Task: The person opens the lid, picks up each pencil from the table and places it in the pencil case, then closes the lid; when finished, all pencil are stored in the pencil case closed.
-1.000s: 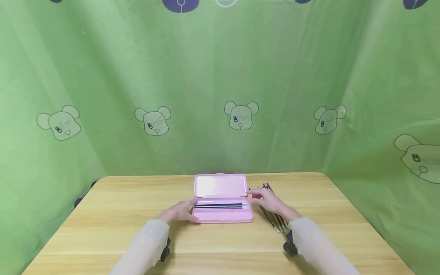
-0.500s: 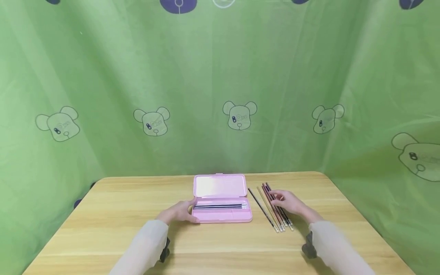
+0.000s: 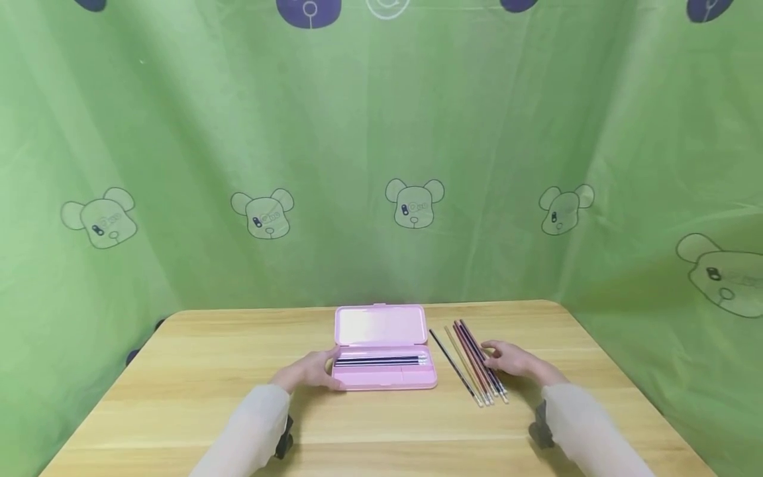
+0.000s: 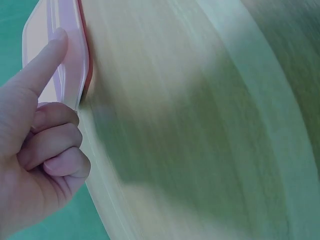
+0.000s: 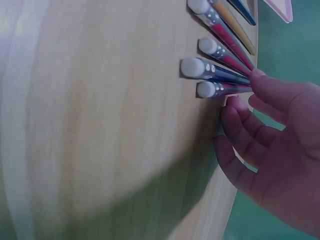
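Note:
A pink pencil case (image 3: 381, 378) lies with its lid raised on the table, and several dark pencils (image 3: 378, 361) rest in its back compartment. My left hand (image 3: 308, 371) holds the case's left end. In the left wrist view its thumb (image 4: 47, 57) lies over the case while the other fingers are curled in. To the right of the case, several loose pencils (image 3: 477, 361) fan out, with white erasers towards me. My right hand (image 3: 515, 360) is at their right edge. Its thumb (image 5: 275, 90) meets the pencils in the right wrist view; the other fingers are loosely bent, apart from the thumb.
The wooden table (image 3: 226, 344) has its back edge just behind the raised lid (image 3: 380, 325). A green curtain (image 3: 334, 132) with bear faces surrounds the table at the back and sides. A dark device is strapped at each wrist.
My right hand has moved from the case's right end to the right, over the loose pencils, to their right side. My left hand stays on the case.

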Motion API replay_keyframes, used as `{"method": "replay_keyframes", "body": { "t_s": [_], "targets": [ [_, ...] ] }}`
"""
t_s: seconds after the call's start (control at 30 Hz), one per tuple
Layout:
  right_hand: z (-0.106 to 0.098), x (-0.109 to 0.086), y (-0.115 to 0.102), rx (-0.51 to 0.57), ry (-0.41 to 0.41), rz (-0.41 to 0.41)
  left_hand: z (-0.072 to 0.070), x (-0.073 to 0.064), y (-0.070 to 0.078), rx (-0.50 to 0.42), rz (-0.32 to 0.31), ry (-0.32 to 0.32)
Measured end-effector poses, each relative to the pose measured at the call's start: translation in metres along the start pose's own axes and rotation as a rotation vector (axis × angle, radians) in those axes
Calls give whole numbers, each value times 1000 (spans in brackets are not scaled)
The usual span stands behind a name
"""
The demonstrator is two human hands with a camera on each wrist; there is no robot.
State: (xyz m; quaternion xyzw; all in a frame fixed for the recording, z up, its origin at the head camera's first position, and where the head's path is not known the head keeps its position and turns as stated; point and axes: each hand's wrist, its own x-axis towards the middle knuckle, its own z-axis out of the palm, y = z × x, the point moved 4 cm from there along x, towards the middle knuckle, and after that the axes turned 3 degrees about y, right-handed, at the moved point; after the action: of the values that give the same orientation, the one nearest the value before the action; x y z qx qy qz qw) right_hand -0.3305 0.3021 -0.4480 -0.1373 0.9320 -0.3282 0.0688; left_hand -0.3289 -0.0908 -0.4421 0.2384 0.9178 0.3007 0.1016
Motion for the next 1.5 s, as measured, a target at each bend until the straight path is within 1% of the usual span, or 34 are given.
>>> {"method": "replay_keyframes", "body": {
  "t_s": [0.17, 0.4, 0.53, 0.6, 0.77, 0.93, 1.03, 1.17, 1.23, 1.33, 1.43, 1.5],
  "targets": [
    [-1, 0, -1, -28, 0, 9, 2, 1, -2, -12, -19, -4],
    [1, 0, 0, -20, 34, 62, 2, 1, -3, -12, -11, -10],
    [4, 1, -1, 7, 43, 89, 1, -3, -5, -3, -42, -8],
    [5, 2, -1, -3, 48, 93, 1, -4, -7, -10, -53, -8],
    [7, 3, 0, -38, 45, 102, 5, -3, -11, -18, -58, -13],
    [7, 6, 1, -36, 31, 120, 4, -2, -10, -14, -57, -12],
    [4, 6, 1, -58, 37, 97, 3, -2, -9, -6, -61, -15],
    [-1, 8, -1, -58, 80, 42, 1, -2, -5, -3, -59, -15],
    [-2, 9, -4, -32, 95, 17, 0, -1, -4, 3, -56, -15],
    [-2, 13, -13, 20, 116, 0, -3, 0, -3, 1, -56, -9],
    [1, 17, -23, 77, 103, -19, -4, 1, -3, -4, -60, -9],
    [5, 22, -32, 85, 81, -63, -3, 3, -3, -10, -63, -7]
  ]
}}
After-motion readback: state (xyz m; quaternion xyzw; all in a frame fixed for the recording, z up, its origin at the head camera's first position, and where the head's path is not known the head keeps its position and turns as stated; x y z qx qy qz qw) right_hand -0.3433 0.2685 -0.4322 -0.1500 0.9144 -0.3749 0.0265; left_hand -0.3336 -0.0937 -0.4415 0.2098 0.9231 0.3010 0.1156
